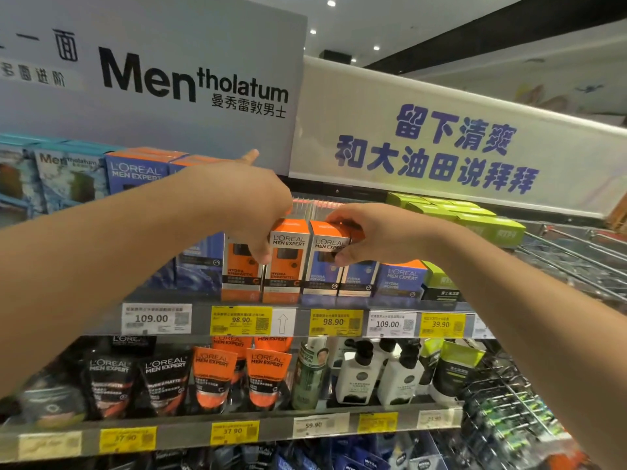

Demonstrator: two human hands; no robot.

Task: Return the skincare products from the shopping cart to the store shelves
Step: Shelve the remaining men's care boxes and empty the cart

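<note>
Both my hands are at the middle shelf [203, 296] of a men's skincare display. My left hand [247, 212] grips the upper left of an orange L'Oréal Hydra Energetic box [286, 262] that stands upright in the row, with one finger sticking up. Right beside it, my right hand [369, 235] pinches the top of a blue and orange Hydra Power box [322, 269]. The two boxes touch side by side. More of the same boxes stand left and right of them.
The wire shopping cart [576, 256] is at the right, with green boxes [475, 218] by its near edge. The lower shelf holds black and orange tubes [217, 378] and white pump bottles [359, 374]. Large brand signs [169, 79] hang overhead.
</note>
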